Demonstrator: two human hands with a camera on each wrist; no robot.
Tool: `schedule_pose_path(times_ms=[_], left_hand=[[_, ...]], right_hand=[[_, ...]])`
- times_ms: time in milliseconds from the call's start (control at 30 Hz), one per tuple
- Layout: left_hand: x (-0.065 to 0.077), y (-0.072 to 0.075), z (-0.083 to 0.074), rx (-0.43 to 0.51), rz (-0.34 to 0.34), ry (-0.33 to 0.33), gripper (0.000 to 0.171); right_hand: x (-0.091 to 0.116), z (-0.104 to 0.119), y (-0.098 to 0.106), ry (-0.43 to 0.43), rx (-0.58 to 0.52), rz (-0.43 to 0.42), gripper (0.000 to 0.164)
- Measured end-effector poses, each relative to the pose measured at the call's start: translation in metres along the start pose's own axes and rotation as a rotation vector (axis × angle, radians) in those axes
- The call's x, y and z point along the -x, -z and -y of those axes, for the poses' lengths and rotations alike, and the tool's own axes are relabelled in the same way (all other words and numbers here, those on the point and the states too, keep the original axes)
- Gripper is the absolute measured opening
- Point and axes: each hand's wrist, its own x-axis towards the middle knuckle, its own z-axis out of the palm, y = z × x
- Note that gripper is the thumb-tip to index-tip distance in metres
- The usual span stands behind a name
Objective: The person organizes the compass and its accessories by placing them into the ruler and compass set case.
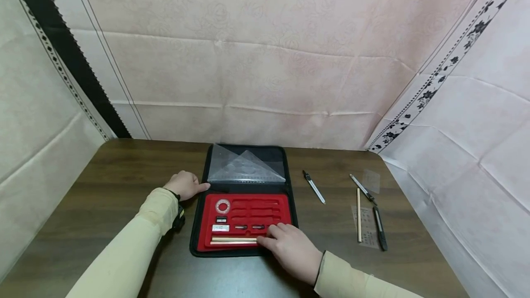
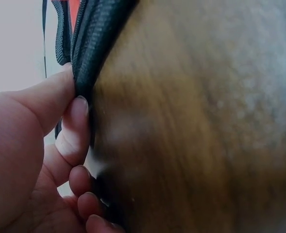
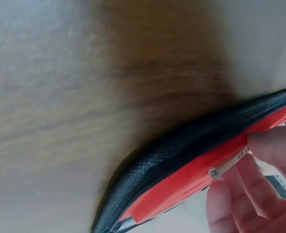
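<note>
A black zippered case [image 1: 294,208] lies unfolded on the table, a red molded tray [image 1: 283,202] in its near half. My left hand [image 1: 186,185] pinches the case's left edge near the fold; the left wrist view shows thumb and index finger on the zippered rim [image 2: 92,53]. My right hand [image 1: 291,251] is at the tray's near right corner and pinches the end of a wooden pencil [image 3: 227,166] between thumb and fingers. Pencils [image 1: 233,241] lie along the tray's near slot, their right ends hidden by that hand. Clear set squares [image 1: 248,169] fill the case's far half.
In the tray sit a round tape roll [image 1: 222,206], a sharpener [image 1: 221,219] and a white eraser [image 1: 221,228]. To the right lie a compass [image 1: 314,187], another jointed tool [image 1: 362,189], a pencil [image 1: 359,215], a black pen-like tool [image 1: 379,229] and a clear stencil [image 1: 368,233].
</note>
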Motion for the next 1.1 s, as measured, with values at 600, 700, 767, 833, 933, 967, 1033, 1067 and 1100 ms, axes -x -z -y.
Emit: schedule_pose_path(times_ms=[600, 700, 767, 833, 933, 967, 1033, 1067, 1100], left_hand=[[0.001, 0.001, -0.002, -0.011, 0.008, -0.014, 0.053], [0.001, 0.002, -0.002, -0.01, 0.009, -0.013, 0.052], [0.001, 0.002, -0.002, -0.01, 0.01, -0.014, 0.052], [0.001, 0.003, -0.002, -0.007, 0.013, -0.013, 0.052], [0.0, 0.002, -0.001, -0.003, 0.017, -0.008, 0.052], [0.0, 0.002, -0.001, -0.003, 0.017, -0.011, 0.052], [0.0, 0.002, 0.0, -0.004, 0.019, -0.01, 0.052], [0.0, 0.002, 0.0, -0.006, 0.018, -0.015, 0.052], [0.0, 0.002, 0.0, -0.008, 0.016, -0.019, 0.052]], right_hand=[[-0.001, 0.0, -0.004, -0.025, -0.051, 0.082, 0.037], [-0.001, -0.001, -0.005, -0.03, -0.064, 0.051, 0.036], [-0.001, -0.002, -0.005, -0.027, -0.077, 0.03, 0.034], [-0.001, -0.003, -0.005, -0.02, -0.092, 0.018, 0.033], [-0.002, -0.005, -0.003, -0.001, -0.108, 0.011, 0.03], [-0.001, -0.006, -0.003, 0.0, -0.117, 0.012, 0.029], [0.0, -0.008, -0.001, -0.004, -0.131, 0.016, 0.03], [0.001, -0.009, -0.001, -0.014, -0.138, 0.022, 0.031], [0.002, -0.01, -0.001, -0.025, -0.145, 0.028, 0.033]])
